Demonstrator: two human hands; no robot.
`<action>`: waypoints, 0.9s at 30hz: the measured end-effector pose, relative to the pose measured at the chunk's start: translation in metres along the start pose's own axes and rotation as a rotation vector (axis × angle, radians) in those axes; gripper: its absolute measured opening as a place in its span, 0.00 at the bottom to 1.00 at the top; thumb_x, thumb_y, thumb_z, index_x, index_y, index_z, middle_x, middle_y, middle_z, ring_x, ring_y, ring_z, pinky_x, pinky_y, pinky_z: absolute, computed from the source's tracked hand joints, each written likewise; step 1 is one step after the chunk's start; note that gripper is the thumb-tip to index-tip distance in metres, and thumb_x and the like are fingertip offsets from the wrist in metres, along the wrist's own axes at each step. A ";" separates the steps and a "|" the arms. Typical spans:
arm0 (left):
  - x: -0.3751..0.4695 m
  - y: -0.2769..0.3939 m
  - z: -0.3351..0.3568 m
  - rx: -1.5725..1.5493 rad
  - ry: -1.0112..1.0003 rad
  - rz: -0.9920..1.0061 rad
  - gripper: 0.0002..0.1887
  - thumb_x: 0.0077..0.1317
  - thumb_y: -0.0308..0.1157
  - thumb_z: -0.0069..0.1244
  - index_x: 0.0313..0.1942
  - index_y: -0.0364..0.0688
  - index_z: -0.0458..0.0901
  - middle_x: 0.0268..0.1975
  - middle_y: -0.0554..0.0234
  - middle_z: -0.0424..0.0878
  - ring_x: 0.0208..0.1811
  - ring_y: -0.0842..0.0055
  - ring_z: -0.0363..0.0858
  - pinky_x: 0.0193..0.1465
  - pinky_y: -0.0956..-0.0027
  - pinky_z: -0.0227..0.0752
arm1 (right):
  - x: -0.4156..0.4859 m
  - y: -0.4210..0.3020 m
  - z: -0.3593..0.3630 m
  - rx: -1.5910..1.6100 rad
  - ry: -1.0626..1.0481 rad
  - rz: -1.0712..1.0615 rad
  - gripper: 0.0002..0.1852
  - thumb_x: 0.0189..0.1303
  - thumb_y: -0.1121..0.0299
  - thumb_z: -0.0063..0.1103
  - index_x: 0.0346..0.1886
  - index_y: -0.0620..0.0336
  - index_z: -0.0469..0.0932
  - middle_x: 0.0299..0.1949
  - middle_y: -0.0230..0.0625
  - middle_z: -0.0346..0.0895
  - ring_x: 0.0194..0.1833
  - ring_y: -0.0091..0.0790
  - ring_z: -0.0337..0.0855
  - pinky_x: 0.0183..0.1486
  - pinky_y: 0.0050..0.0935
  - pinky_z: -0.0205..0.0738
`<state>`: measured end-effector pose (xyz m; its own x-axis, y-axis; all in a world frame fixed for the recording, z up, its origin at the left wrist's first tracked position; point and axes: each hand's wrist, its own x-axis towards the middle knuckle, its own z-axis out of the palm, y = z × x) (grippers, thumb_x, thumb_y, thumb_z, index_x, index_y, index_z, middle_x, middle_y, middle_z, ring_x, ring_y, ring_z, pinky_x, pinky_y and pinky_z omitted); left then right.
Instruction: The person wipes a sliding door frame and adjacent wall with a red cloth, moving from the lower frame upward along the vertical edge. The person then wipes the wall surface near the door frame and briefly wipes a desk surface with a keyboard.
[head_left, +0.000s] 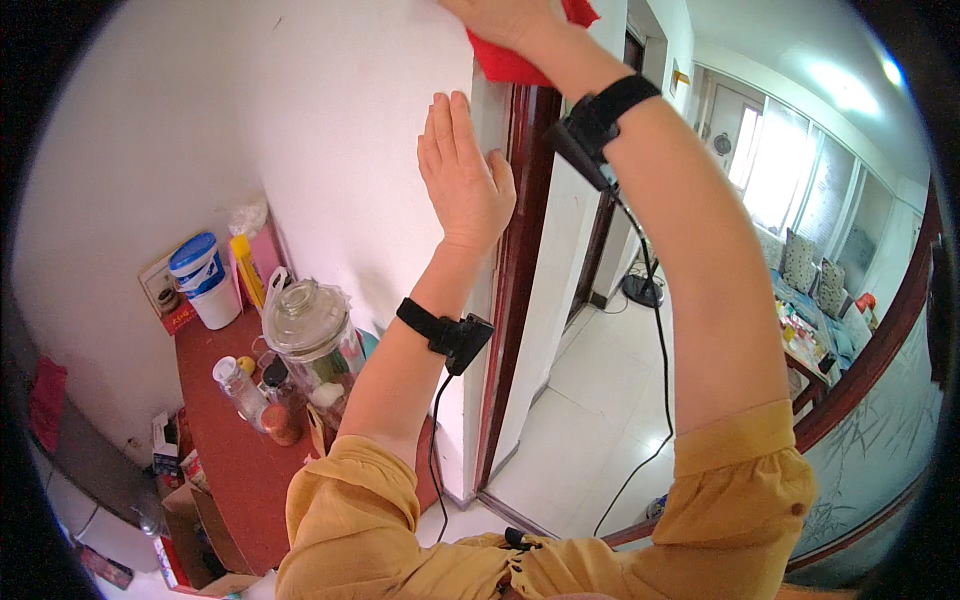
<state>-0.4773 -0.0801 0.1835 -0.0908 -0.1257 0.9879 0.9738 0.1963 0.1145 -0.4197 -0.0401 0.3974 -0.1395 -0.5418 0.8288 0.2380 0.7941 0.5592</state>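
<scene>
My left hand (466, 176) lies flat on the white wall (360, 142) beside a dark red wooden door frame (517, 247), its thumb spread towards the frame. Nothing is in it. Higher up, at the top edge of the view, my right hand (506, 22) holds a red cloth (510, 69) against the wall corner by the frame. The cloth sticks out on both sides of that hand, whose fingertips are partly cut off by the edge. Each forearm wears a black strap with a small cabled device.
Below left, a red-brown table (217, 420) bears a large lidded glass jar (307, 322), a blue-lidded white bucket (206, 281), and smaller bottles and jars (240, 390). A cardboard box (199, 525) stands beside it. Through the doorway are a tiled floor (600, 405) and a sofa (806, 296).
</scene>
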 end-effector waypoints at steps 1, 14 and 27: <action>0.000 0.001 0.000 -0.001 -0.002 -0.002 0.43 0.62 0.25 0.54 0.77 0.32 0.55 0.78 0.35 0.57 0.78 0.46 0.56 0.80 0.44 0.47 | -0.007 -0.006 0.005 0.030 0.017 0.014 0.19 0.65 0.54 0.63 0.50 0.58 0.81 0.54 0.39 0.79 0.62 0.45 0.73 0.60 0.58 0.71; -0.001 0.004 -0.001 0.025 -0.026 0.025 0.46 0.60 0.27 0.57 0.77 0.30 0.52 0.79 0.37 0.55 0.81 0.47 0.52 0.80 0.46 0.45 | -0.017 0.075 0.066 0.792 0.352 0.647 0.29 0.73 0.52 0.58 0.65 0.67 0.74 0.62 0.58 0.78 0.65 0.58 0.76 0.66 0.47 0.69; 0.000 0.005 -0.002 0.066 -0.021 0.032 0.47 0.58 0.26 0.59 0.76 0.28 0.54 0.77 0.35 0.59 0.80 0.46 0.54 0.80 0.47 0.48 | -0.156 0.001 0.035 0.861 0.229 0.505 0.30 0.74 0.51 0.55 0.68 0.65 0.73 0.65 0.55 0.76 0.67 0.59 0.73 0.72 0.48 0.63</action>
<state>-0.4715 -0.0814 0.1836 -0.0650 -0.0978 0.9931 0.9606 0.2635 0.0889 -0.4313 0.0546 0.2693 -0.0061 -0.0571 0.9984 -0.5654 0.8236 0.0437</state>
